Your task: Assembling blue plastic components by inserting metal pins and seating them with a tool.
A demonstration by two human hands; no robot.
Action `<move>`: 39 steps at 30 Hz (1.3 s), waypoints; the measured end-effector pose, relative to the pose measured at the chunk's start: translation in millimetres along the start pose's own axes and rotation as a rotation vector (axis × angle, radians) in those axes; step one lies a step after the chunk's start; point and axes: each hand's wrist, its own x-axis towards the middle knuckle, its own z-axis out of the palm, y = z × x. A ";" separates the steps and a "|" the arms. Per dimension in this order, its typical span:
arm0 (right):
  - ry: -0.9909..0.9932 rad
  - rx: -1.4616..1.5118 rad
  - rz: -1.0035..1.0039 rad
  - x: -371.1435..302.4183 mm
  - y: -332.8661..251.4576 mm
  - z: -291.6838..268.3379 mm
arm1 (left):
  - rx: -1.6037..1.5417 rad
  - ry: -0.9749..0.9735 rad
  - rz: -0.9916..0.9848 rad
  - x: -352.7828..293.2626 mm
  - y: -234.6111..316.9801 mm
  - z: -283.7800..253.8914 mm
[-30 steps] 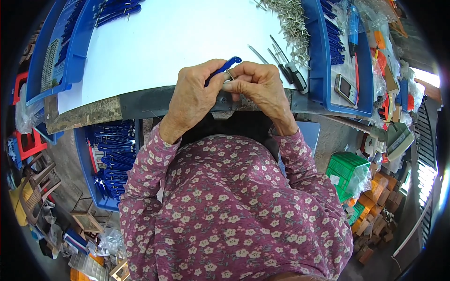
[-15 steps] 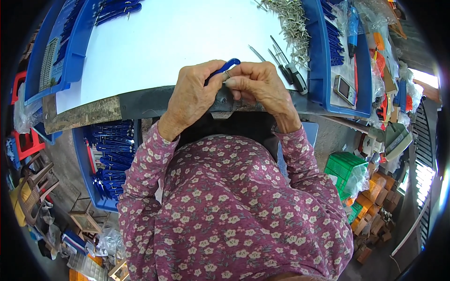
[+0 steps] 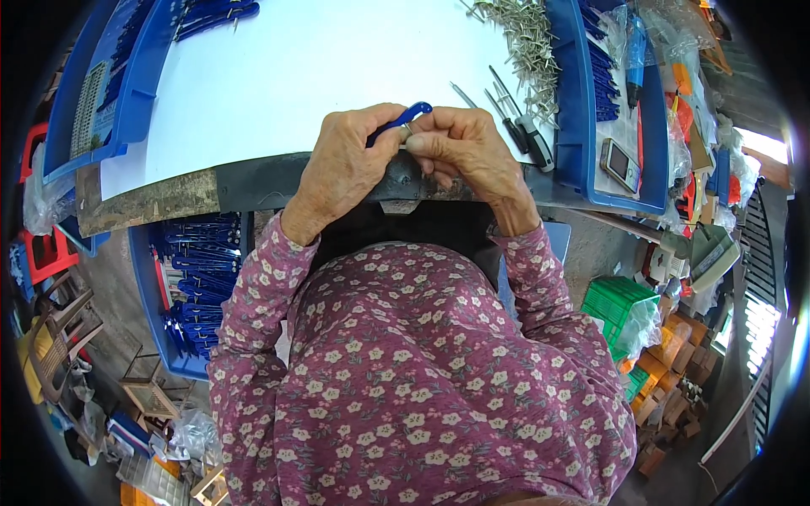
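Observation:
At the front edge of the table my left hand (image 3: 344, 164) is closed around a blue curved handle (image 3: 410, 115), whose rounded end sticks out past the fingers. My right hand (image 3: 474, 153) pinches thumb and fingers together at a small silvery metal piece (image 3: 408, 128) against the handle. The fingers hide most of that piece. To the right of my right hand lie several screwdrivers (image 3: 531, 135) with black handles. Beyond them spreads a pile of small metal pieces (image 3: 527, 51) on the white sheet (image 3: 295, 76).
Blue bins (image 3: 572, 152) stand on both sides of the sheet; the right one holds blue parts, a blue pen-shaped tool (image 3: 635, 59) and a small device with a screen (image 3: 620, 164). More blue handles (image 3: 215, 17) lie far left. Below the table sits a bin of blue tools (image 3: 202, 270).
Both hands stay together at nearly the same spot. The fingers have shifted slightly around the blue handle and the metal piece.

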 end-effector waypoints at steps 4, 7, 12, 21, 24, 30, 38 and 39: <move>-0.002 -0.091 -0.047 2.5 2.7 3.7 | 0.018 -0.005 0.037 0.7 -3.8 -1.5; -0.023 -0.044 -0.021 1.0 1.3 0.9 | 0.015 -0.012 0.029 1.4 -3.4 -2.1; -0.044 0.093 0.038 2.3 2.7 -0.7 | -0.003 -0.034 -0.011 2.2 -2.7 -2.7; -0.055 0.214 0.018 4.8 4.6 -0.9 | -0.034 -0.014 -0.003 3.0 -8.2 -5.7; -0.051 0.145 0.030 5.9 6.9 -2.2 | 0.027 -0.063 -0.019 5.4 -7.1 -5.4; -0.043 0.003 -0.015 9.8 3.1 7.0 | -0.007 -0.019 0.000 3.7 -13.6 -8.0; -0.057 0.078 0.007 10.8 6.9 4.2 | -0.011 -0.023 -0.067 4.1 -10.7 -8.6; -0.064 0.031 0.001 11.0 5.7 5.2 | -0.011 -0.023 -0.067 4.3 -11.8 -8.9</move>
